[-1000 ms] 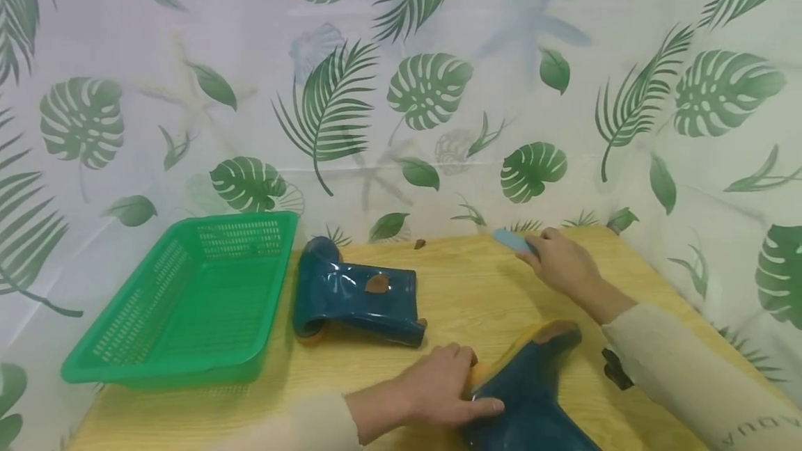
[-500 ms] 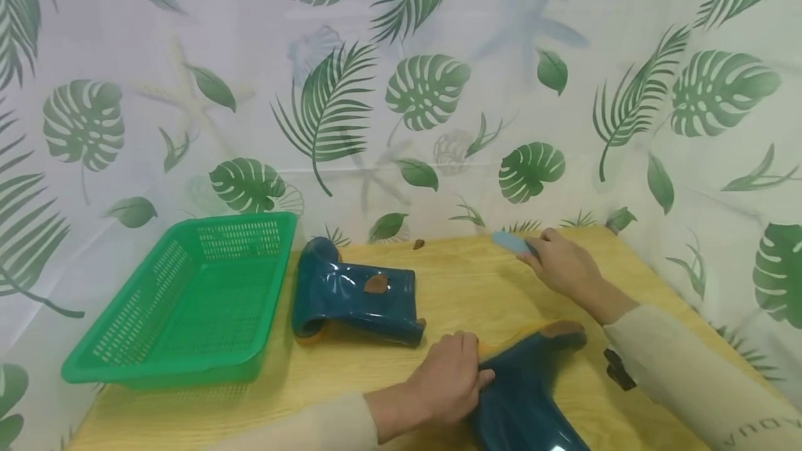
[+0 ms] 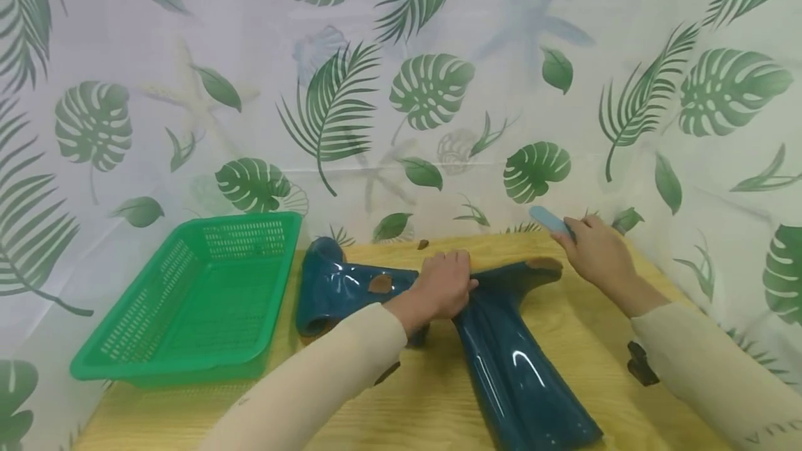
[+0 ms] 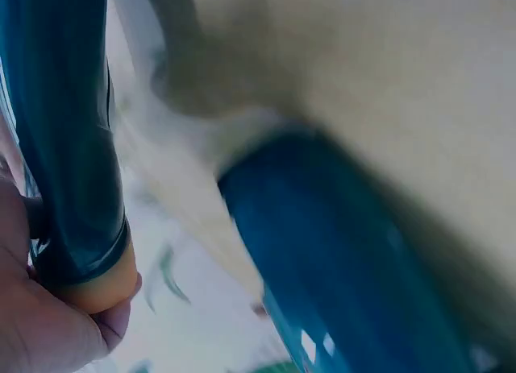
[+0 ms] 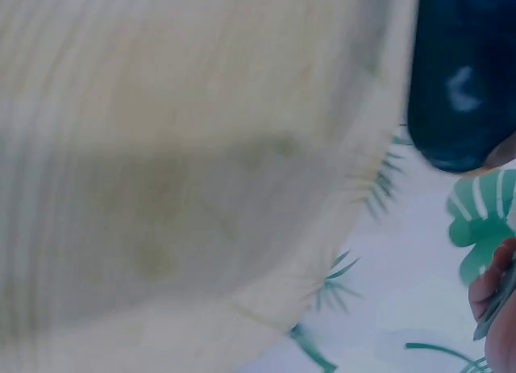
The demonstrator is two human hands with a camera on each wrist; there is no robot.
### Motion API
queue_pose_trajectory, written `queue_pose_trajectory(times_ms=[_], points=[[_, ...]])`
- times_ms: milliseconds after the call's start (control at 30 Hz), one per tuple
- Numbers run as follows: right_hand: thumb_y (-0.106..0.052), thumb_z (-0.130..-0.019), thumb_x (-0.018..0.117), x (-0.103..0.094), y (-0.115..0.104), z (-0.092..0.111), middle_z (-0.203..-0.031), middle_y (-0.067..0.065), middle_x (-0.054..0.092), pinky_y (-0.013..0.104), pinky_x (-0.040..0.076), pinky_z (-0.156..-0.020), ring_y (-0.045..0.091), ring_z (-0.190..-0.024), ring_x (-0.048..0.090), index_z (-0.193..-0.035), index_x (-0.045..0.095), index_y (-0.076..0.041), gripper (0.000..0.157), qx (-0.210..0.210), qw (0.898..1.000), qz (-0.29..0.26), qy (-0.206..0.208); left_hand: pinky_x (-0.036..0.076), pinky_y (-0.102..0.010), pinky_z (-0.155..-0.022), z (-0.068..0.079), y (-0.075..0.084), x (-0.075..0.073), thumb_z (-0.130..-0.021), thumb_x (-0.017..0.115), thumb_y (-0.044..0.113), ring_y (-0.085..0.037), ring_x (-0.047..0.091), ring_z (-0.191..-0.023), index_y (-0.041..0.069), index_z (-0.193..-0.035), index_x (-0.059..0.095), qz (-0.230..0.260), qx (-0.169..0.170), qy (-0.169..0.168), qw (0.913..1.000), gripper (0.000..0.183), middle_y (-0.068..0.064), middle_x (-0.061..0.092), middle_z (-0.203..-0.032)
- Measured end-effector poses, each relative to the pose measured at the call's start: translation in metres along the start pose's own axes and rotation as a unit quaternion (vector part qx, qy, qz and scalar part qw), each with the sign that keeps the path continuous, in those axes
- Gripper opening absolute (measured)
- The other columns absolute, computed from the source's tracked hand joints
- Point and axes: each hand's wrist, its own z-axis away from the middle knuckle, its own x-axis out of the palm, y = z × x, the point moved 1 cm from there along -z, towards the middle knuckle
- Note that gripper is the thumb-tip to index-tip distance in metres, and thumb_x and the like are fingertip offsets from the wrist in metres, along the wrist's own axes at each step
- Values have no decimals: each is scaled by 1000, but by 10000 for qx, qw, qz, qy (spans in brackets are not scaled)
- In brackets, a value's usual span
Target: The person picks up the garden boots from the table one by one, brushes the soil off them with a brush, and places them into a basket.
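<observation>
Left hand grips the near boot at the heel end, fingers wrapped over it; right hand is closed round a light blue tool, its flat end sticking out toward the far left. Near boot: glossy dark teal, creased shaft running from the left hand back toward the person, foot pointing right, below the right hand. Brown patch on its toe; orange band at the left fingers in left wrist view. Just left of the left hand, second boot, same teal, lying on its side, brown patch on the shaft. Farther left, green basket, perforated sides, floor showing. Small brown bit beyond the left hand, near the far edge of the wood-grain table. Behind both hands, leaf-print backdrop.
</observation>
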Motion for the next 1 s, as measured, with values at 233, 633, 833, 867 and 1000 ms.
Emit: queue_pose_trajectory(times_ms=[233, 633, 833, 867, 1000], points=[[-25, -106, 50, 22, 15, 19, -111, 32, 52, 52, 50, -70, 37, -84, 57, -131, 50, 14, 46, 281, 9921, -787, -937, 48, -40, -94, -25, -49, 13, -106, 46, 31, -27, 57, -110, 5, -127, 48, 123, -554, -247, 9981, 33, -11, 55, -120], [-6, -93, 69, 42, -37, 12, -106, 21, 57, 45, 55, -73, 30, -89, 61, -125, 52, 9, 39, -1632, 9828, -858, 69, 41, -43, -111, -30, -72, 29, -105, 51, 25, -33, 50, -132, -2, -146, 37, 955, -556, -468, 9928, 51, -20, 50, -143], [-11, -89, 73, 48, -60, -9, -99, 17, 62, 42, 54, -72, 29, -84, 62, -120, 57, 7, 39, -2223, 9734, -531, 171, 42, -43, -109, -29, -70, 30, -105, 50, 27, -31, 52, -131, 1, -143, 41, 935, -649, -648, 9914, 46, -16, 49, -145], [-11, -88, 74, 51, -59, -11, -98, 16, 63, 41, 54, -72, 29, -83, 62, -119, 59, 6, 39, -2339, 9707, -496, 218, 43, -43, -109, -29, -71, 31, -105, 50, 27, -31, 52, -130, 1, -142, 42, 923, -654, -658, 9914, 45, -16, 49, -145], [-12, -85, 76, 58, -43, -13, -96, 14, 62, 40, 53, -67, 27, -78, 62, -118, 61, 3, 39, -2453, 9674, -453, 434, 42, -44, -108, -28, -73, 34, -105, 50, 29, -30, 52, -130, 3, -141, 44, 783, -695, -682, 9922, 44, -14, 50, -145]])
